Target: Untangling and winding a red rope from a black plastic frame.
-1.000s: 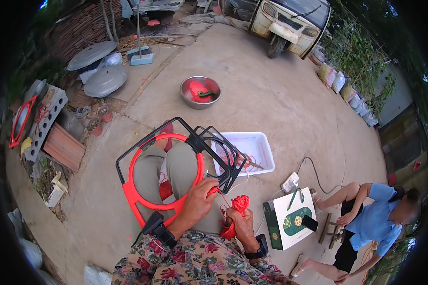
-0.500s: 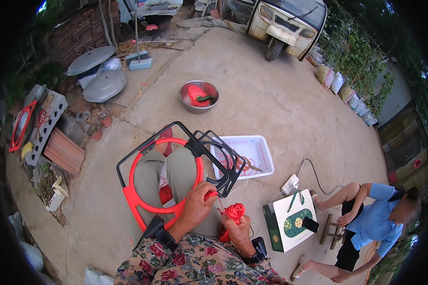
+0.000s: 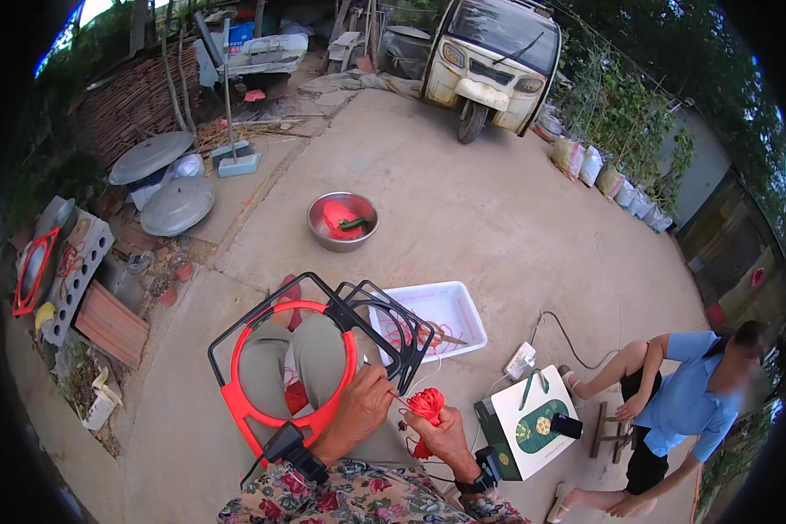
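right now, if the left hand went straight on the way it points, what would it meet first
Probably the black frames, just ahead and to the right of the left hand; the white tray lies beyond. Depth is unclear here, so it might pass above them.

Open-air concrete yard (image 3: 463,201), seemingly a home's, with a parked three-wheeler (image 3: 489,74), leafy plants (image 3: 616,131) and sacks (image 3: 610,181).

Red cord (image 3: 426,403) in right hand (image 3: 446,434)
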Motion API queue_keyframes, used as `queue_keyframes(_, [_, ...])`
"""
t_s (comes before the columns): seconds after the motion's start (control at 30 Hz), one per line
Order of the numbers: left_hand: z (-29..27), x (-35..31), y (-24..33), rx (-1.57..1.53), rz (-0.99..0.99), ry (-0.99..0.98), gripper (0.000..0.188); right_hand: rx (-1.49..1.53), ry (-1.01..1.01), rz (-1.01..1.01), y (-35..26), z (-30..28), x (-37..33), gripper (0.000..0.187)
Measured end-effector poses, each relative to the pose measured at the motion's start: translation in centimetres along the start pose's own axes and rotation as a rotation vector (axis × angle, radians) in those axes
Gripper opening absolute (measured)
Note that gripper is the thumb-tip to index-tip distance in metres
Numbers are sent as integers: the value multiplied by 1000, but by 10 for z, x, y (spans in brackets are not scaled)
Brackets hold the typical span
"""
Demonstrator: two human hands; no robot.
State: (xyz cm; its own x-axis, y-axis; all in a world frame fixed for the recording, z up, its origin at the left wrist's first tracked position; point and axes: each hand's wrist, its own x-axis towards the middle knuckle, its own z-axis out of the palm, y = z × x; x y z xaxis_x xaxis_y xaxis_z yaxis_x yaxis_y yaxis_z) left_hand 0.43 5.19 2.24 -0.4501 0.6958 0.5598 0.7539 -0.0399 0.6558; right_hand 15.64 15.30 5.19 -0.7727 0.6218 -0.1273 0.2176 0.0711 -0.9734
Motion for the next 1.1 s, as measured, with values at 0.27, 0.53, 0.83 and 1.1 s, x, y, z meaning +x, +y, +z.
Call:
queue_keyframes(0.27, [-2, 6, -8, -119, -129, 79, 10, -340, -128, -137, 2, -26, -6, 33])
queue_keyframes(0.53, [-1, 2, -14, -124, -176, 119, 11, -580, -314, -121, 50, 7, 53, 38])
queue_keyframes(0.83, [12, 5, -25, -56, -228, 239, 15, 9, -217, -427, 91, 52, 126, 30])
queue_keyframes(1.1, [7, 2, -23, -52, -257, 248, 17, 134, -486, -63, 95, 40, 110, 25])
